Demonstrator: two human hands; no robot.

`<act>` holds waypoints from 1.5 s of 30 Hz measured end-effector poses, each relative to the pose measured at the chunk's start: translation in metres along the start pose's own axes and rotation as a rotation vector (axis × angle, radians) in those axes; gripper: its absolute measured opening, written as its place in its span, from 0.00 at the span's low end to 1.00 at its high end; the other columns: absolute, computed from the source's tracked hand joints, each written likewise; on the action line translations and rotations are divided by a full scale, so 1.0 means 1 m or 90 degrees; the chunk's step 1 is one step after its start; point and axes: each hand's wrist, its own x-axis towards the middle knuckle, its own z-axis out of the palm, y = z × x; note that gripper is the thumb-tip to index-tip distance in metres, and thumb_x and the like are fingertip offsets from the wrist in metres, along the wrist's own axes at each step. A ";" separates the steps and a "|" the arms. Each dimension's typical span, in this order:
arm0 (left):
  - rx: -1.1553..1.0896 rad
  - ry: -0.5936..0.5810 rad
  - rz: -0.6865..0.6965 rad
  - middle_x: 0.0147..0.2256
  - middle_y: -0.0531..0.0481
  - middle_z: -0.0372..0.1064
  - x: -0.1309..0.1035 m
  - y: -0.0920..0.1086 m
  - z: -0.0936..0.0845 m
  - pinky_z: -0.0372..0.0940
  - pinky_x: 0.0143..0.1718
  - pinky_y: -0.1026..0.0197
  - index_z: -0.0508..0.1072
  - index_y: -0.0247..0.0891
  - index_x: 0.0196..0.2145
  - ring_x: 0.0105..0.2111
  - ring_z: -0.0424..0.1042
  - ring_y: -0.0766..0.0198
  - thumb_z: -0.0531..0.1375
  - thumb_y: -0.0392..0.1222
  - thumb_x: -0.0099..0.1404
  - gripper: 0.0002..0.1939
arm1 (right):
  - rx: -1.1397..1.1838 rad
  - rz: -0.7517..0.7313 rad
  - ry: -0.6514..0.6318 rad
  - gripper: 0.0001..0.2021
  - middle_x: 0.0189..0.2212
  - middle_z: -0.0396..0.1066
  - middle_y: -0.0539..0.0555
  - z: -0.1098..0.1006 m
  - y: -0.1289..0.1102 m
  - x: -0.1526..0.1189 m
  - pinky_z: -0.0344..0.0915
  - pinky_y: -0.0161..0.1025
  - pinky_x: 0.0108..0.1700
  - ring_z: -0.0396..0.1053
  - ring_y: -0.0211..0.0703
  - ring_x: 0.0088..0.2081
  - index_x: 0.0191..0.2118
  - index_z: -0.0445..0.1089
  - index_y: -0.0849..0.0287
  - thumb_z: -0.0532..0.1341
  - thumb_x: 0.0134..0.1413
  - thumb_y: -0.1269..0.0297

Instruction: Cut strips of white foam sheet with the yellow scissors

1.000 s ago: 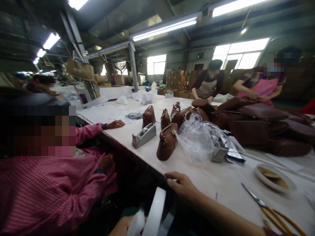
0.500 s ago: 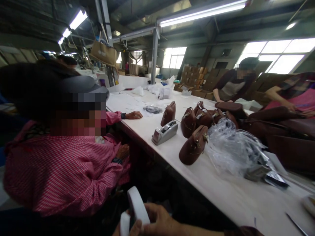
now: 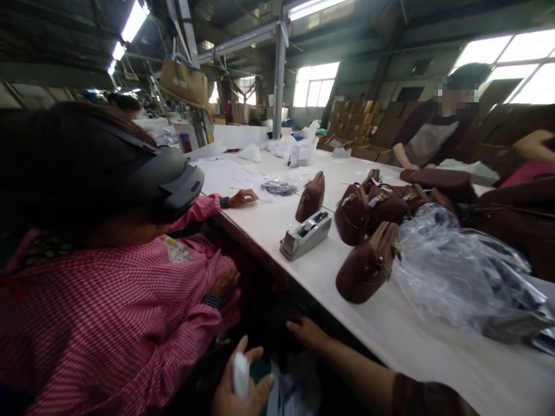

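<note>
At the bottom, my left hand [image 3: 249, 384] is closed around a white roll of tape [image 3: 241, 375], seen nearly edge-on. My right hand [image 3: 306, 332] reaches in from the right, below the table edge, with its fingers stretched out and partly lost in shadow; I see nothing in it. Under the hands a crumpled translucent plastic bag [image 3: 299, 384] shows dimly. On the white table [image 3: 277, 216] stand a grey tape dispenser [image 3: 306, 236] and several brown handbags, the nearest bag [image 3: 366, 266] being close to the table edge.
A co-worker in a red checked smock [image 3: 143, 312] sits close on the left, one hand [image 3: 243, 198] on the table. Clear plastic wrap [image 3: 451, 266] lies right of the bags. Another co-worker [image 3: 442, 127] stands across the table. Cartons [image 3: 351, 121] are stacked behind.
My hands have come apart: the right one no longer touches the white roll and has moved right. The view has shifted, and the large white ring is out of sight.
</note>
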 end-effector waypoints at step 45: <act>0.144 -0.467 0.463 0.53 0.41 0.72 -0.093 0.134 0.132 0.63 0.54 0.57 0.66 0.39 0.60 0.52 0.70 0.51 0.65 0.49 0.60 0.32 | -0.176 -0.366 0.106 0.07 0.21 0.64 0.44 -0.170 -0.187 -0.218 0.53 0.28 0.24 0.58 0.31 0.24 0.31 0.71 0.63 0.60 0.42 0.75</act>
